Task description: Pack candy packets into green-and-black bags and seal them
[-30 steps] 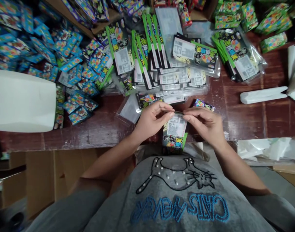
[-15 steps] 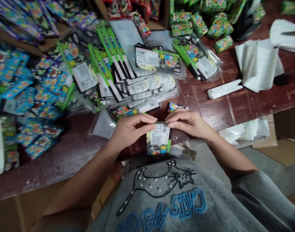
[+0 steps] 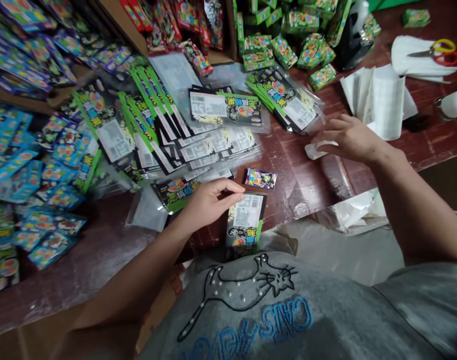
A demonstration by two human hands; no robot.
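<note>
My left hand pinches the top edge of a black and green printed packet that hangs over the table's front edge. A white label with a barcode is on the packet's upper half. Off to the right, my right hand is over a folded white strip, fingers apart and slightly bent. Part of the strip is covered by that hand, and I cannot tell whether the fingers press on it. Just beyond the packet's top edge lies a small purple candy sachet.
Black and green packets overlap across the middle. Blue sachets are heaped at left, while boxes of red packets and green packets stand behind. At right are white papers, scissors and a white bottle.
My right hand has let go of the packet's top edge and moved right to the folded white strip. My left hand keeps its pinch on the packet. The view has shifted slightly.
</note>
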